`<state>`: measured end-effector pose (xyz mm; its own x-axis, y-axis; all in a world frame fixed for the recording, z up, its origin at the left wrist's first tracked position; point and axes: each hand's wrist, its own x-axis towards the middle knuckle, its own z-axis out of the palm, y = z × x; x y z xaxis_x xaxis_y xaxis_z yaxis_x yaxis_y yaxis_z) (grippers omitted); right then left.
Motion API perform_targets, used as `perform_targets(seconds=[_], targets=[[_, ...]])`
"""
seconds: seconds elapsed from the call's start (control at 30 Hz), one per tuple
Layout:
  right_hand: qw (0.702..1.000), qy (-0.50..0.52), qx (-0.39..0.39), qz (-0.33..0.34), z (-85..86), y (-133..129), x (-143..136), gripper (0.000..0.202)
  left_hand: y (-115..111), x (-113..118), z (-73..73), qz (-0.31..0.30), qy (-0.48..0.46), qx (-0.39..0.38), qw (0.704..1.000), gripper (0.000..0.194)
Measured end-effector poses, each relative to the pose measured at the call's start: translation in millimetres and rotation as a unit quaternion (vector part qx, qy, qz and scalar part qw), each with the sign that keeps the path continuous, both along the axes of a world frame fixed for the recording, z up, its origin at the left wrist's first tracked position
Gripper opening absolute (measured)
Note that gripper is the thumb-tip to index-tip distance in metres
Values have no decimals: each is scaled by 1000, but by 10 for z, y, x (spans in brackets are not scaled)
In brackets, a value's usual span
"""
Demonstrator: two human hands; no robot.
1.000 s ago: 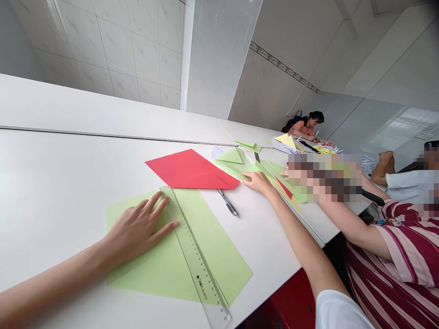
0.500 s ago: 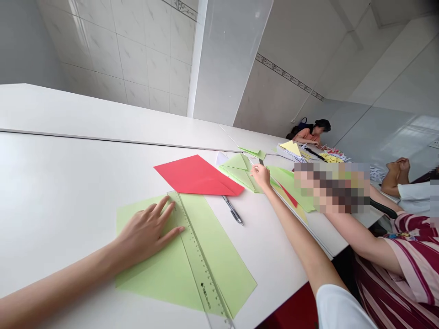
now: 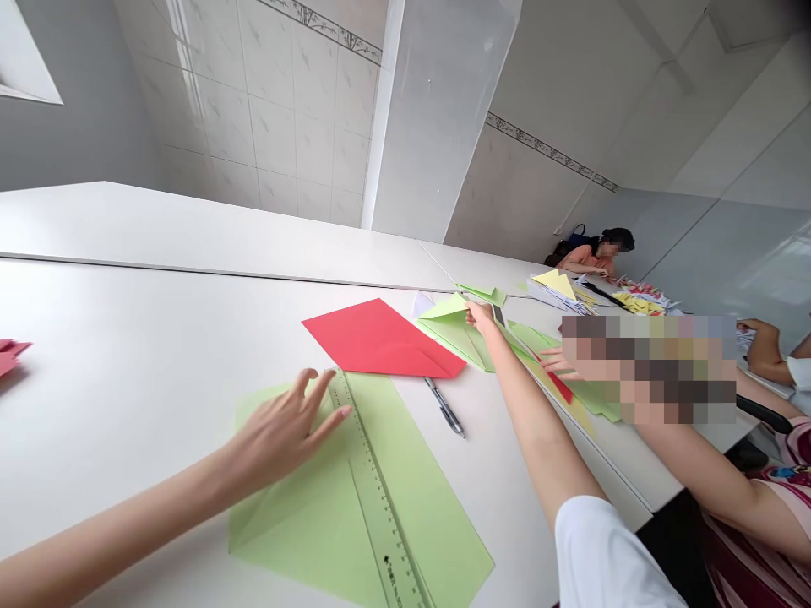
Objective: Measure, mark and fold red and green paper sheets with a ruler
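My left hand hovers at the upper end of a clear plastic ruler, fingers apart and slightly curled; whether the fingertips touch it I cannot tell. Under the ruler lies a creased light green sheet of paper. Farther off, my right hand is closed on the edge of a folded green paper, whose top layer is raised. Between my hands, a folded red paper lies flat above the green sheet. A grey pen rests beside the red paper's lower edge.
To the right, a co-worker's forearm reaches over more green sheets. Another person sits at the far end near yellow and white paper pieces. Red paper shows at the left edge of the white table.
My right hand has closed on the folded green paper and lifted its top layer. My left fingers have risen from lying flat on the ruler. The view has shifted left; the co-worker's hand has moved.
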<state>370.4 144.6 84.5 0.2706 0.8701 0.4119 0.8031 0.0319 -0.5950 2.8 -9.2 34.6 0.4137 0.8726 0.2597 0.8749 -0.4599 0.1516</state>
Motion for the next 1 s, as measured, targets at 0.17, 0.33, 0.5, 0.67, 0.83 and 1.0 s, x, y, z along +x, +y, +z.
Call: perform_targets(seconds=[0.17, 0.33, 0.5, 0.67, 0.83, 1.0], targets=[[994, 109, -20, 3, 49, 110, -16, 32, 481, 492, 476, -10, -46, 3, 999, 70], [985, 166, 18, 37, 98, 95, -244, 33, 1000, 1263, 765, -43, -131, -23, 990, 52], [979, 168, 43, 105, 150, 7, -559, 29, 1206, 1564, 700, -21, -242, -108, 964, 40], [975, 136, 52, 168, 53, -356, -587, 36, 1260, 1491, 603, 50, -371, -172, 911, 38], [990, 89, 45, 98, -283, -911, -167, 25, 1321, 1338, 556, 99, -481, -223, 842, 39], [996, 90, 1, 10, -532, -1082, 135, 29, 1355, 1349, 504, 102, -558, -286, 772, 39]])
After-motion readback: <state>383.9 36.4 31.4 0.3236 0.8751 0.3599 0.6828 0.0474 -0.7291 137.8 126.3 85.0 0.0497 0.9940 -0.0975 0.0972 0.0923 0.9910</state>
